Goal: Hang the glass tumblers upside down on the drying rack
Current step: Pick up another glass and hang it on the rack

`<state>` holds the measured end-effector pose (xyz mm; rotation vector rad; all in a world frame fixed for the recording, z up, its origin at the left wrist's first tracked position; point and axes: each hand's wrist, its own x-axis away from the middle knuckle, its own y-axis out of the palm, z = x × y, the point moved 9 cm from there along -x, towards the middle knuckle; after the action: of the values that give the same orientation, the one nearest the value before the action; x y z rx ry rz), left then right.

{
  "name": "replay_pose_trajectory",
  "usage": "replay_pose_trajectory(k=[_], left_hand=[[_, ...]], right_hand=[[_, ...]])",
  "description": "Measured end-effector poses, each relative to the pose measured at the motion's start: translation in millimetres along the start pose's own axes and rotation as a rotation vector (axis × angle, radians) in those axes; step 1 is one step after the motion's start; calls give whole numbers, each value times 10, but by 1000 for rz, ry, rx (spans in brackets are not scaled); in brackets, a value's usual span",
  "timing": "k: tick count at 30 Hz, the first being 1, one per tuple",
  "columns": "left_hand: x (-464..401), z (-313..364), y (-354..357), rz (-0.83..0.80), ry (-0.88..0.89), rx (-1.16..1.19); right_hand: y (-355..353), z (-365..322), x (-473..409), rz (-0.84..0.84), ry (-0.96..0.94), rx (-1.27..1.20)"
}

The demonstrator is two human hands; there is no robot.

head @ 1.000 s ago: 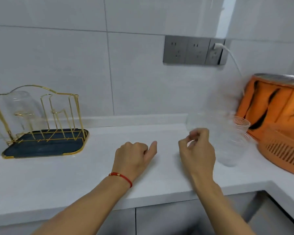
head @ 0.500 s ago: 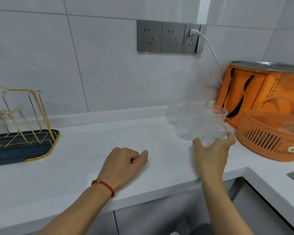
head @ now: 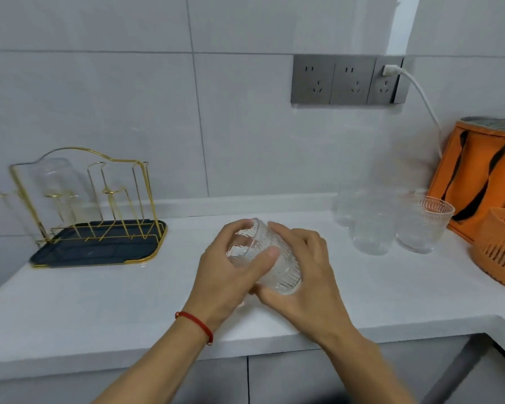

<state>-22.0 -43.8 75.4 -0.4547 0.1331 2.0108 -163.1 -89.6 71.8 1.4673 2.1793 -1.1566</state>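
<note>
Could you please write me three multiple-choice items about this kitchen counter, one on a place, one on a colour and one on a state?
1. Where does the drying rack stand on the counter?
A. at its left end
B. beside the orange basket
C. under the wall sockets

2. What colour is the rack's wire frame?
A. silver
B. gold
C. white

3. How is the ribbed glass tumbler held?
A. by the left hand alone
B. it stands untouched on the counter
C. between both hands, tilted

Answers:
1. A, since the rack sits far left, apart from the waiting tumblers at the right.
2. B, since the wires shine gold above a dark tray.
3. C, since the left hand and right hand both wrap it, rim leaning left.
</note>
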Motion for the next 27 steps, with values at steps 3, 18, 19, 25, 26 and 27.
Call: replay_pose_trajectory(k=[3, 18, 19, 25, 26, 27], left_hand=[[-2, -82, -526, 125, -112, 137], [71, -693, -2285, 179, -191, -1161], [54, -761, -2285, 165, -204, -1162], [56, -879, -2287, 156, -309, -1167], [60, -895, -2290, 148, -330, -1165], [60, -902, -2288, 141, -347, -1166]], right_hand=[[376, 2, -136, -128, 149, -312], [910, -175, -956, 97, 246, -559], [864, -265, -1108, 126, 215, -535], [1050, -983, -2134, 98, 22, -281], [1149, -1098, -2283, 64, -7, -230], [1252, -1207, -2425, 30, -34, -183]])
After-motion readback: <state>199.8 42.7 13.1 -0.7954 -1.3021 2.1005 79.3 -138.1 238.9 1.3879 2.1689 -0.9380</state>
